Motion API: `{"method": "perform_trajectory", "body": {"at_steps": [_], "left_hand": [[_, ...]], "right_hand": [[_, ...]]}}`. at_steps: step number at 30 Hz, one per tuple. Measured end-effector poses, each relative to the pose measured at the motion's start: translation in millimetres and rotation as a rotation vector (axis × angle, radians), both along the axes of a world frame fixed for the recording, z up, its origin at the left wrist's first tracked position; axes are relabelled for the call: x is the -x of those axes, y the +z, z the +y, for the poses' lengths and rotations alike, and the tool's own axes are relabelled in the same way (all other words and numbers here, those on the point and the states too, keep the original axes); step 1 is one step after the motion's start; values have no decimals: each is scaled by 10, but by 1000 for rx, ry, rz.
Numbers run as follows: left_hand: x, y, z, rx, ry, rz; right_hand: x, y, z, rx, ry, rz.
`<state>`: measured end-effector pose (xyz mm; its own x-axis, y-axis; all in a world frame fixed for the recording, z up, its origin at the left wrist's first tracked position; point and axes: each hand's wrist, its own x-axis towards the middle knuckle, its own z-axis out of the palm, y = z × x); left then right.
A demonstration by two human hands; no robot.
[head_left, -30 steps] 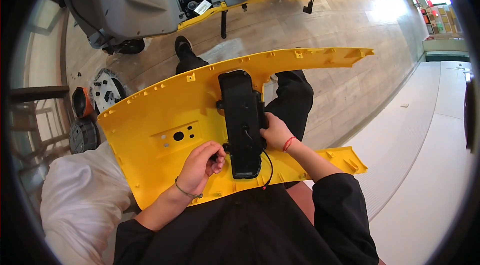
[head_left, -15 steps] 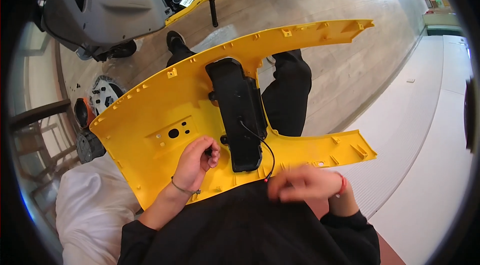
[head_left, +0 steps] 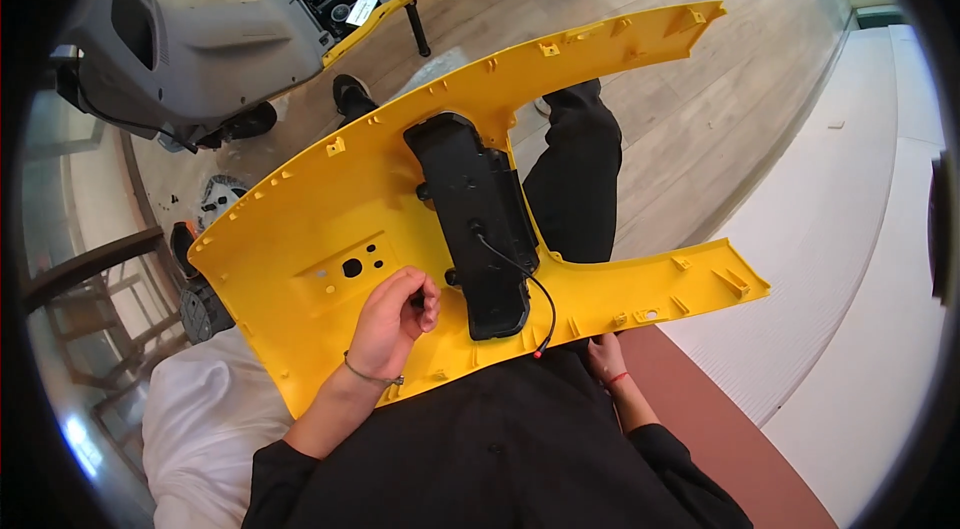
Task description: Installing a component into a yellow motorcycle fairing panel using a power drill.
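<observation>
A large yellow plastic body panel (head_left: 300, 229) lies across my lap, its clipped inner side facing up. Fixed across its middle is a long black lamp-like housing (head_left: 465, 219); a black cable (head_left: 540, 291) with a red-tipped plug (head_left: 538, 354) hangs from it. Over the panel, left of the housing, my left hand (head_left: 392, 321) is closed with curled fingers; a dark spot shows between them, too small to name. My right hand (head_left: 605, 359) is at the panel's near edge, right of the plug, its fingers hidden beneath the panel.
A grey and yellow scooter (head_left: 220, 39) with an uncovered compartment stands on the wooden floor ahead. White cloth (head_left: 215, 409) lies at my left, beside a wooden frame (head_left: 90, 269). A white ribbed surface (head_left: 790, 279) and a reddish-brown surface (head_left: 690, 399) are at right.
My right hand has moved down and back from beside the plug to under the panel's near edge. The panel has tilted slightly. My left hand stays closed in about the same place.
</observation>
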<state>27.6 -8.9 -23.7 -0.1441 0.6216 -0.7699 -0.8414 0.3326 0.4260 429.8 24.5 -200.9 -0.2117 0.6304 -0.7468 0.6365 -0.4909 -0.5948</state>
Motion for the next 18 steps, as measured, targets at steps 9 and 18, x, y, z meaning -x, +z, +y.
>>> {"method": "perform_trajectory", "body": {"at_steps": [9,18], "left_hand": [[-25,-14,-32,22,17,-4],[-6,-38,-29,13,25,-20]], "right_hand": [[265,278,338,-86,-51,57],[8,-103,339,105,-348,227]]}}
